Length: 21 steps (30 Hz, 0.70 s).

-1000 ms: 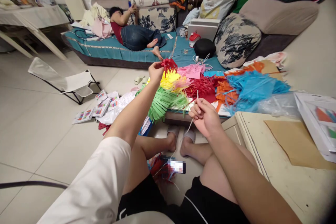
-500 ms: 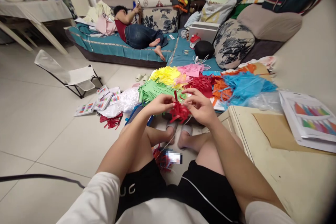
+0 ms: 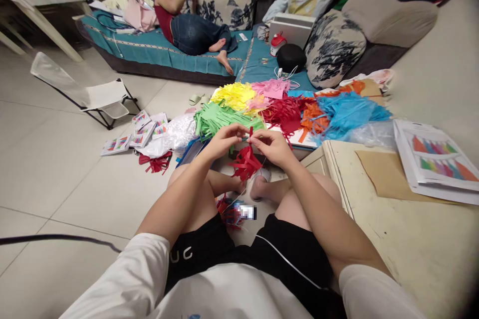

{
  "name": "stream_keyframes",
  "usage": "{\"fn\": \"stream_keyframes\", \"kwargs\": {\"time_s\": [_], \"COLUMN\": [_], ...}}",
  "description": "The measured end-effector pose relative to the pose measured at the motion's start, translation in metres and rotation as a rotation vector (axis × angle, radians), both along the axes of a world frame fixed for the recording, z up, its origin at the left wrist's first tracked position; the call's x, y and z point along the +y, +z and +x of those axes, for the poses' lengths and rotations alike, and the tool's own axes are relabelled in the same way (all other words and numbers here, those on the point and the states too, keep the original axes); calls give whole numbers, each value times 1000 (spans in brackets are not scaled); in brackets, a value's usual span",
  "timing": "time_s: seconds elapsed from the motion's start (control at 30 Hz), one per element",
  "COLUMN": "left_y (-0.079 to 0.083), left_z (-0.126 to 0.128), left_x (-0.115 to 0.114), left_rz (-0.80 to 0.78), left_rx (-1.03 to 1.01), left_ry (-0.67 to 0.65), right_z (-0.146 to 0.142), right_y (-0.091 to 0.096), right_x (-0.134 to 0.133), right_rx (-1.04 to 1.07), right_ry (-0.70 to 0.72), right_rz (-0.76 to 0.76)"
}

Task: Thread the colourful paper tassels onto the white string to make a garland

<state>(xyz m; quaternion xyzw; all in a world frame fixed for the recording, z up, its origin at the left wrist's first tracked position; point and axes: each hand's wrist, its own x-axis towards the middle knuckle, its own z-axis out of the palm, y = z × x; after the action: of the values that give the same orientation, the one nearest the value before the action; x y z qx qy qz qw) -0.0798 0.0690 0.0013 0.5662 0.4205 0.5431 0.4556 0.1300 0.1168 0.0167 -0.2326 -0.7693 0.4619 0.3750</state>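
Observation:
Between my two hands hangs a red paper tassel, its fringe pointing down and a short twisted end sticking up. My left hand pinches at the top of the tassel with thumb and fingers. From the other side, my right hand also closes its thumb and forefinger on the top. A thin white string runs down from near the tassel toward a bundle of red and blue tassels on the floor between my legs. Beyond my hands lie fringed paper piles in green, yellow and red.
Blue fringe and orange fringe lie at the right. A cream cabinet with printed packets stands right of me. More packets and a folding chair are at the left. A person lies on the sofa.
Both hands have drawn closer together at the tassel's top, my right fingers closing into a pinch. The tassel now hangs lower and further left. The view has tilted downward slightly.

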Motion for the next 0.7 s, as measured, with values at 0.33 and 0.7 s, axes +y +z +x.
{"fn": "stream_keyframes", "kwargs": {"time_s": [0.33,0.7], "left_y": [-8,-9], "left_z": [19,26], "left_x": [9,5], "left_rz": [-122,-141], "left_rx": [-336,-402], "left_ry": [66,-12], "right_z": [-3,-7], "right_y": [-2,-4], "right_x": [-6,-5], "right_rx": [-26,62], "right_ry": [-123,-254], "right_rz": [170,-141]}}
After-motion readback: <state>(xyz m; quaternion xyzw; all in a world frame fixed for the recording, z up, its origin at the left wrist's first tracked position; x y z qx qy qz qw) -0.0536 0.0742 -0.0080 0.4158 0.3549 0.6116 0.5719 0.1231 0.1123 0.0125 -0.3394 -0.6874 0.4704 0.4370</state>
